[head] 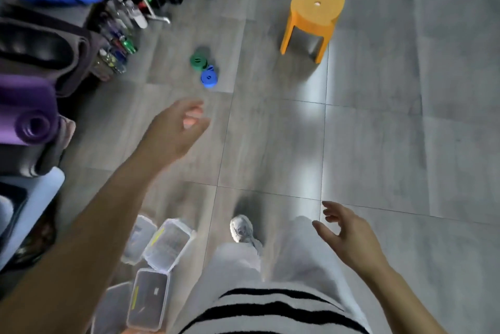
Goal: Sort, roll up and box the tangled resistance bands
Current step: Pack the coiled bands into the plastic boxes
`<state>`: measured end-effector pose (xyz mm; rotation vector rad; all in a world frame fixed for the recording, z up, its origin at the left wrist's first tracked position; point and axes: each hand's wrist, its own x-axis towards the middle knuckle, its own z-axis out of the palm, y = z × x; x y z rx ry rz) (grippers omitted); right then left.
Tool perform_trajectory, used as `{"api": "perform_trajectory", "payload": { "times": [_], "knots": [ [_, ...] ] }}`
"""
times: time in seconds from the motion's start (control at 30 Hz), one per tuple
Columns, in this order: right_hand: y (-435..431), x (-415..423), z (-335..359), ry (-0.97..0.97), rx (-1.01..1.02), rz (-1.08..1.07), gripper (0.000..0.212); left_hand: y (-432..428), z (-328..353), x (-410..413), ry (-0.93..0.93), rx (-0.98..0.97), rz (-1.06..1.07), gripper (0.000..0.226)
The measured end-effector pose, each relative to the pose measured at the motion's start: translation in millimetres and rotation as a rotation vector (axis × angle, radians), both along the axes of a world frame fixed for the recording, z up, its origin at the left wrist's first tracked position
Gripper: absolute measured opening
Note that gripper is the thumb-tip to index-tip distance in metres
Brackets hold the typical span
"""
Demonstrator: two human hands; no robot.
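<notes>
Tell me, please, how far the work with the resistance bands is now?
Rolling looks done for at least two: a green roll and a blue roll sit touching on the floor. Nothing is in hand; the left hand reaches open toward them, the right hand is open and empty. Boxing is left: the rolls are outside the clear boxes near the shoe, whose contents are blurred.

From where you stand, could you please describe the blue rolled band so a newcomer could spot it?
Start at the orange stool on the grey floor and look left. Two rolled bands sit together there; yours is the blue roll, nearer me than the green roll.
</notes>
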<state>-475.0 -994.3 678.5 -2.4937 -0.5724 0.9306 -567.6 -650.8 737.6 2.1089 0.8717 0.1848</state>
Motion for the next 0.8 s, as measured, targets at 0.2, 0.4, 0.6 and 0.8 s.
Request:
{"api": "perform_trajectory", "payload": {
  "times": [0.2, 0.4, 0.6, 0.8],
  "knots": [
    [105.2, 146.0, -5.3, -0.018, 0.023, 0.098, 0.052, 69.8, -7.6, 124.2, 0.006, 0.024, -0.012, 0.038],
    [264.9, 318.2, 11.2, -0.135, 0.086, 0.422, 0.050, 89.8, -62.1, 158.7, 0.164, -0.150, 0.243, 0.034],
    [413.7, 424.7, 28.1, -0.201, 0.168, 0.612, 0.045, 118.1, -82.9, 177.7, 0.249, -0.280, 0.550, 0.033],
    [520.7, 486.8, -12.1, -0.234, 0.018, 0.858, 0.051, 218.5, -109.6, 246.3, 0.178, -0.366, 0.778, 0.032]
  ]
}}
